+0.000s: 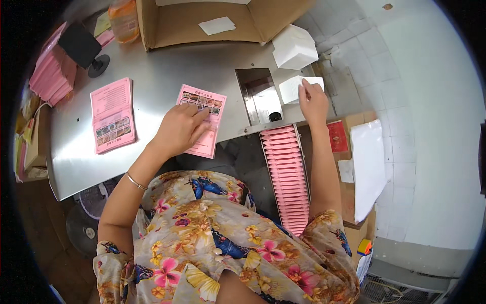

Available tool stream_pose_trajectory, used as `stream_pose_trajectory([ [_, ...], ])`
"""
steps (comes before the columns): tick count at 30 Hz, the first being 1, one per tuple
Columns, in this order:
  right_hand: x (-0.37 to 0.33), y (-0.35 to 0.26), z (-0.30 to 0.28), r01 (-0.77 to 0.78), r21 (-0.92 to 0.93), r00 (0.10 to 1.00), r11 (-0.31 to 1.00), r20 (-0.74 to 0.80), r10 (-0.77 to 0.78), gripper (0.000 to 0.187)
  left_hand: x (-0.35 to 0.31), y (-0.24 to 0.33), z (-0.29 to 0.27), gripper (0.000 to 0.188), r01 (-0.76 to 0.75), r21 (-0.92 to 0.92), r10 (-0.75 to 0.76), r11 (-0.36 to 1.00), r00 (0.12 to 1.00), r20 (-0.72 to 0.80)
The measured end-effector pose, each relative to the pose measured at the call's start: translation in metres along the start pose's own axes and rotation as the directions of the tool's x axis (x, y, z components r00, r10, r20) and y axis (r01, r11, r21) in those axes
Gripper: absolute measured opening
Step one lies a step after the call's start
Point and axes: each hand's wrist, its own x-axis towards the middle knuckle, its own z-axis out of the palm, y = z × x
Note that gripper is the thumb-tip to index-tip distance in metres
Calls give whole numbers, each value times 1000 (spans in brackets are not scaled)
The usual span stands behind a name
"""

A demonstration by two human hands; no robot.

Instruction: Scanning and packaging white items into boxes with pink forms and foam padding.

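In floral clothing [202, 223], resting loose left hand [178, 129] on pink card [206, 147], right hand [315, 104], grip unclear, on white paper [289, 92]; at steel table [157, 66], by tiles [372, 48].

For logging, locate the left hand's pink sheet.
Head view, left of centre: the pink sheet lies under the left hand, right of a pink stack.

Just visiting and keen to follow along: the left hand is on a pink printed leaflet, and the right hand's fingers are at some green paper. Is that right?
Not quite: the head view shows white paper at the fingers of the right hand, not green. The left hand is on a pink printed leaflet.
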Motion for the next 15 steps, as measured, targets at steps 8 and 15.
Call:
stream_pose_trajectory([
  [8, 8, 2, 1, 232, -140, 953, 963, -164, -254, 28, -34, -8, -12, 35, 30, -158, -35, 987, 999, -33],
  [15, -2, -13, -3, 169, 54, 980, 984, -113, -162, 39, -24, -1, 5, 45, 123, 187, -110, 975, 991, -81],
])
